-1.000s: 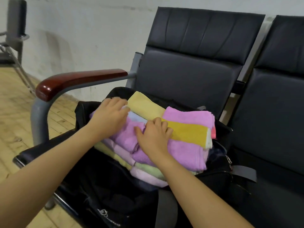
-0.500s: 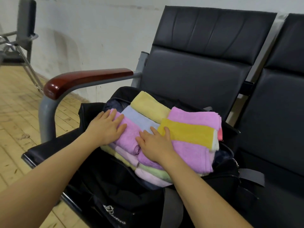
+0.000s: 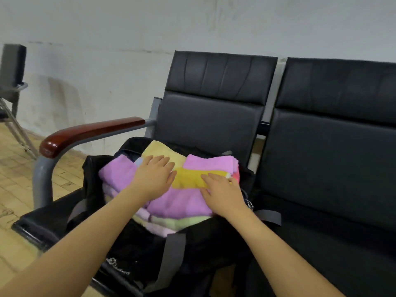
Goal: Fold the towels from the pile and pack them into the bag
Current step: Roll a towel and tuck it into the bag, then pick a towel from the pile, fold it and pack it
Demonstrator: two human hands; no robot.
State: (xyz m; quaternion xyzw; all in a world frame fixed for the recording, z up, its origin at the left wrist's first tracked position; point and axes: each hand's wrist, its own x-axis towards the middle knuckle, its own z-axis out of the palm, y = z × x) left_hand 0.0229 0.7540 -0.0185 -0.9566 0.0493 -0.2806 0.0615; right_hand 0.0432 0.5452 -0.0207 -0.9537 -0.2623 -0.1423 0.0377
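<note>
A black bag (image 3: 137,254) stands open on the left seat of a bench. Several folded towels fill its mouth: a purple towel (image 3: 180,202) on top at the front, a yellow towel (image 3: 188,179) across the middle, a pink towel (image 3: 210,163) behind it, a pale yellow towel (image 3: 158,148) at the back, and pale layers (image 3: 175,221) underneath. My left hand (image 3: 154,176) lies flat with straight fingers on the stack's middle. My right hand (image 3: 220,189) presses flat on the yellow and purple towels at the right.
A red-brown wooden armrest (image 3: 85,133) on a grey metal frame runs left of the bag. The black padded seat (image 3: 334,168) to the right holds nothing. Another chair (image 3: 12,67) stands far left on the wooden floor (image 3: 15,181).
Both hands slid to the right across the top of the stack. The left hand left the purple towel at the left end, which now lies uncovered. The view tilted up.
</note>
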